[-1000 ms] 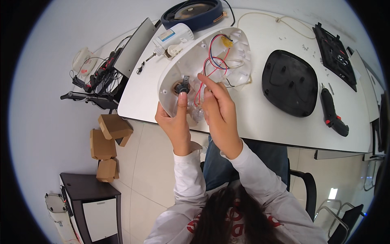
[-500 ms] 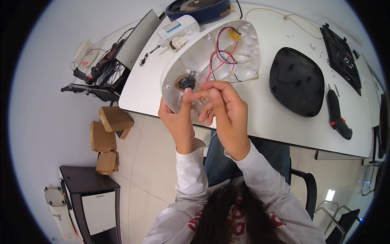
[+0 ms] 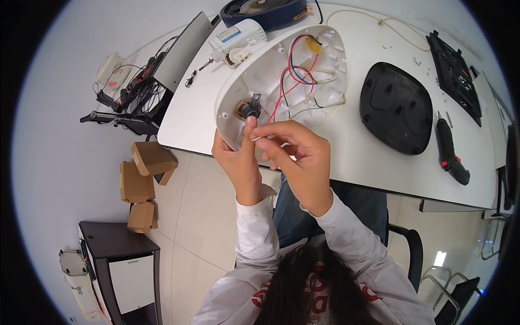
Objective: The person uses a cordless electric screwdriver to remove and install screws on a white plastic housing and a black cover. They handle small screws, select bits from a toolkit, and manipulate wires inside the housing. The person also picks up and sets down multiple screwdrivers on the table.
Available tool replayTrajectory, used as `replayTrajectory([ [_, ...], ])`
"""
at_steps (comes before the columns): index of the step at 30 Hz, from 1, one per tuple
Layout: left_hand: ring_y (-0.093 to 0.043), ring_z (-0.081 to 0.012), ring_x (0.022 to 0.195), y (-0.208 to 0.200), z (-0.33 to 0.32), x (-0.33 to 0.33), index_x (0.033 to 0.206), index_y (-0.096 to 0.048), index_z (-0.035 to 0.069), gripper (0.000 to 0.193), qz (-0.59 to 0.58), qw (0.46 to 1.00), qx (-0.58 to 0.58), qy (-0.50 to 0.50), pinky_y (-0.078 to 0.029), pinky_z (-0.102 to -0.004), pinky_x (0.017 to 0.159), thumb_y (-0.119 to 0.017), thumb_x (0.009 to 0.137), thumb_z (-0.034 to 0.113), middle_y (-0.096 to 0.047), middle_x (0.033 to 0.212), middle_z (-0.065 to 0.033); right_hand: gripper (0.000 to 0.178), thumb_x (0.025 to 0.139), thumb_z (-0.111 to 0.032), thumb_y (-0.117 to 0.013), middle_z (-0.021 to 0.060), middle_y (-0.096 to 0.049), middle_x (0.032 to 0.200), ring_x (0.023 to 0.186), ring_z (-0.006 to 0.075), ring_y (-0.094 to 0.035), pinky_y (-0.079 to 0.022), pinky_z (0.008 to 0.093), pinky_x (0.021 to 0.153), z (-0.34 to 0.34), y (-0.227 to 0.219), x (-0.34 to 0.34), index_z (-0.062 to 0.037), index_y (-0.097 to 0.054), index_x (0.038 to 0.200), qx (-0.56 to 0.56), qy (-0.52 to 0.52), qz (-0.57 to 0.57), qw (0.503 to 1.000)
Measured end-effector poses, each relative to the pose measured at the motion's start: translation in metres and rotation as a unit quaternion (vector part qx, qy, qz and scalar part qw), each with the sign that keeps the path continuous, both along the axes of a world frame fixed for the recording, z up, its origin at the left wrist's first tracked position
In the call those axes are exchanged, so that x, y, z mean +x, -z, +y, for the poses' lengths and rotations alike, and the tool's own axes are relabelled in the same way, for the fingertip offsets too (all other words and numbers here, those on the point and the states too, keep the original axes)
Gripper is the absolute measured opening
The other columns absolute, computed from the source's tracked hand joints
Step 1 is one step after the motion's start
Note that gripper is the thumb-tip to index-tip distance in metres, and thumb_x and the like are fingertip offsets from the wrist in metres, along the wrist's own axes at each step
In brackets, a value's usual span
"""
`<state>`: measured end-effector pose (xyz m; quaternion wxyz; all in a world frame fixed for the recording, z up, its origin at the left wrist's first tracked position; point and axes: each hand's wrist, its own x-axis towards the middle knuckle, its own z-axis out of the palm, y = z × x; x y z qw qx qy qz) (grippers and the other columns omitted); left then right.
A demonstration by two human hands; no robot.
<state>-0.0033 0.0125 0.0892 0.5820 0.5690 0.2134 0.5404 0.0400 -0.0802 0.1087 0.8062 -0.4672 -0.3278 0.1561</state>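
Observation:
A white plastic housing (image 3: 260,73) with a curved wall lies hollow side up at the table's near edge. My left hand (image 3: 238,165) is closed on its near left rim, the thumb against a black fitting (image 3: 251,109) that stands in a round opening. Just right of that thumb, my right hand (image 3: 304,157) pinches a thin, pale, stick-like piece (image 3: 257,138) between thumb and forefinger; its kind is too small to tell. Red, black and blue wires (image 3: 283,89) loop inside the housing, and some red ones run down behind my right fingers.
Right of the housing lies a black plastic cover (image 3: 395,111), then a black cordless screwdriver (image 3: 447,151) and an open black tool case (image 3: 455,78). Small screws (image 3: 417,62) are scattered near the case. Behind the housing stand a white motor unit (image 3: 241,40) and a dark blue round base (image 3: 265,11).
My right hand has lowered slightly and its raised fingers have come down into a pinch beside my left thumb. The pale piece now shows. My left hand stays on the housing.

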Motion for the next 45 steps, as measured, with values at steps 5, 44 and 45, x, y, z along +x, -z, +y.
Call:
replayTrajectory([
  [5,-0.057,-0.0117,0.082,-0.009,-0.008,-0.001,0.102,-0.058,-0.001,0.03,0.008,1.0,-0.001,0.005,-0.042,-0.0246,0.076,-0.068,0.08,0.016,-0.062,0.093,-0.0062,0.01,0.076,-0.003,-0.067,0.0038,-0.065,0.077,0.065,0.0107,-0.063,-0.048,0.0208,0.052,0.012,-0.009,0.016,-0.0016,-0.063,0.086,0.004,0.103,0.004,0.995],
  [44,-0.055,-0.0125,0.089,-0.006,-0.011,0.002,0.107,-0.055,-0.002,0.034,-0.008,1.0,-0.011,-0.001,-0.042,-0.0251,0.079,-0.069,0.08,0.014,-0.06,0.1,-0.0069,0.009,0.072,-0.003,-0.07,0.0018,-0.061,0.078,0.061,0.0107,-0.059,-0.047,0.0215,0.046,0.028,-0.012,0.028,-0.0051,-0.066,0.079,-0.017,0.244,-0.206,0.947],
  [45,-0.055,-0.0125,0.089,-0.006,-0.011,0.002,0.107,-0.055,-0.002,0.035,-0.007,1.0,-0.011,-0.001,-0.042,-0.0253,0.079,-0.069,0.079,0.015,-0.06,0.1,-0.0069,0.009,0.072,-0.003,-0.07,0.0017,-0.061,0.078,0.062,0.0105,-0.059,-0.047,0.0214,0.046,0.029,-0.01,0.028,-0.0051,-0.066,0.079,-0.013,0.246,-0.205,0.947],
])
